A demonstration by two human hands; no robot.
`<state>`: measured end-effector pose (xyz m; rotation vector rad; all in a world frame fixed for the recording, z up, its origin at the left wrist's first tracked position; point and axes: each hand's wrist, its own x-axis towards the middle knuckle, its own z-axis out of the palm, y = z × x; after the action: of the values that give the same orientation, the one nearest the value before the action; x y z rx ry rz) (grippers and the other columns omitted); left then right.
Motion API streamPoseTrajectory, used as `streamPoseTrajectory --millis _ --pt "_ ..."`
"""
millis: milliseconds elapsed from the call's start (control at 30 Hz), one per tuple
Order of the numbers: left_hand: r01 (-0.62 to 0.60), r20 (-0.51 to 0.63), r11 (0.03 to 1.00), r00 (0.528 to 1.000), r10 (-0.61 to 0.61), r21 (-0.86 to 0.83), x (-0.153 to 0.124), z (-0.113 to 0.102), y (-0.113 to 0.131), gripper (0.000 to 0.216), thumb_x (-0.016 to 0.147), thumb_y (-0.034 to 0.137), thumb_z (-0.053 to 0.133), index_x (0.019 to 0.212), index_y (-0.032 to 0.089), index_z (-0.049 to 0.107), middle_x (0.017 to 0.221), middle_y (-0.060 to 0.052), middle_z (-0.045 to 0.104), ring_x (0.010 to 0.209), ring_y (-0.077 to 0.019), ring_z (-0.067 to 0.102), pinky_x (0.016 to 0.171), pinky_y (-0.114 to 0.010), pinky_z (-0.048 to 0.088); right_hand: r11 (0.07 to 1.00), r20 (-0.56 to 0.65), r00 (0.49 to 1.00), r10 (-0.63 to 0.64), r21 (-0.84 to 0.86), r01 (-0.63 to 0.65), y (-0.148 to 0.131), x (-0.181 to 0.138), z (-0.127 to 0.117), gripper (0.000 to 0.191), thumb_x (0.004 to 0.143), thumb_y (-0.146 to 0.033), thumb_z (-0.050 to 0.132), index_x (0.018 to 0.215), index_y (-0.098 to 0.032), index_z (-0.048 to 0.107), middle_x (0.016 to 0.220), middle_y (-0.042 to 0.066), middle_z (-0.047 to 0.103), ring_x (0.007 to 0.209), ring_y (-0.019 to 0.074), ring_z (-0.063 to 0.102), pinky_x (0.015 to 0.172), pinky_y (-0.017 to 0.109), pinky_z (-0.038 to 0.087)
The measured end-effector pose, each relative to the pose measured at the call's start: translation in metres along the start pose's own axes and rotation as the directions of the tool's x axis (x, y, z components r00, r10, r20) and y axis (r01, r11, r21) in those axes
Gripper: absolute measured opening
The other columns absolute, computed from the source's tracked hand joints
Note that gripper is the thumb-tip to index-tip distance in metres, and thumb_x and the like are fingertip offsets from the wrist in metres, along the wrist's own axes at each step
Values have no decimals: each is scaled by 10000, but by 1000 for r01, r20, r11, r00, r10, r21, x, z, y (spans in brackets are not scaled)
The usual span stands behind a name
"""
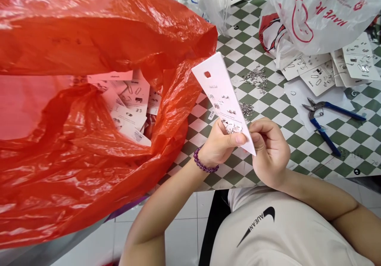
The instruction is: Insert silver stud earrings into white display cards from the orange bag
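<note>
My left hand (220, 145), with a purple bead bracelet (205, 163) at its wrist, grips the lower part of a white earring card (222, 85). The card is tilted, and several small earrings and some hoops are fixed to its face. Thumb and fingers of my right hand (271, 153) are pinched together at the card's right edge, close to its back; whatever they hold is hidden. Just beyond the hands, two small heaps of silver-coloured metal pieces, a nearer one (246, 109) and a farther one (256, 78), lie on the checkered tabletop (308, 155).
A big red plastic bag (166, 16) spreads across the left, its mouth showing more earring cards (133, 99). Blue-handled pliers (326, 137) lie on white paper (297, 93) at the right. Behind them are stacked earring cards (358, 63) and a white plastic bag (330, 24).
</note>
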<state>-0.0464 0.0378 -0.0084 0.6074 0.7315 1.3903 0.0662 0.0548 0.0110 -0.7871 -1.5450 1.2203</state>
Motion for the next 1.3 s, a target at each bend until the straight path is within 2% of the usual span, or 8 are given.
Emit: streamPoseTrajectory --millis 100,200,500,600,733,900,1100,1300 --pt "-21 -27 1000 999 21 -7 -1 -1 1 425 601 506 813 616 197 521 495 76 462 443 -52 448 480 -190 454 996 72 994 -78 -28 80 1 5 -2 82 931 -309 547 900 -242 584 811 22 626 695 145 589 534 287 474" --pt "-26 -69 1000 997 25 -7 -2 -1 2 454 578 514 824 590 187 509 491 75 452 454 -49 431 481 -190 435 995 112 990 -79 -44 84 2 7 -2 91 935 -322 545 910 -243 583 835 26 626 715 147 594 525 284 465" --pt "-29 -16 999 999 29 -38 -1 0 2 362 583 447 838 650 202 579 498 79 482 459 -55 479 491 -179 477 939 80 958 -276 -191 287 2 5 1 63 959 -223 446 948 -252 501 818 19 528 736 155 528 618 308 466" --pt "-10 14 1000 1000 10 -21 -1 0 2 365 605 472 821 656 199 584 510 67 523 432 -60 473 433 -180 452 954 83 969 -231 -177 242 4 4 1 66 970 -253 425 941 -250 484 827 22 508 750 165 527 633 328 478" --pt "-70 41 996 997 73 -55 0 0 1 270 683 400 793 693 200 612 564 59 584 424 -45 475 404 -154 418 978 88 987 -131 -154 143 6 3 -1 75 979 -275 419 944 -247 478 848 26 488 786 168 536 659 342 497" --pt "-110 62 987 991 118 -114 -3 0 3 172 684 307 810 728 226 665 552 84 579 500 -35 541 557 -135 502 883 152 910 -386 -223 413 8 12 -7 51 973 -247 462 957 -224 505 828 10 527 770 136 541 611 275 480" --pt "-101 51 989 993 107 -110 -4 -1 7 166 668 307 821 705 232 677 590 82 630 514 -36 555 584 -140 515 923 194 925 -326 -146 356 6 17 -10 89 964 -278 510 988 -207 559 847 20 592 756 130 571 558 251 471" --pt "-122 80 979 987 136 -164 -3 -1 7 234 677 269 814 684 204 589 569 85 578 518 -31 528 530 -104 467 840 179 865 -468 -215 499 6 16 -11 115 965 -189 452 978 -214 564 799 25 584 744 142 586 603 271 513"
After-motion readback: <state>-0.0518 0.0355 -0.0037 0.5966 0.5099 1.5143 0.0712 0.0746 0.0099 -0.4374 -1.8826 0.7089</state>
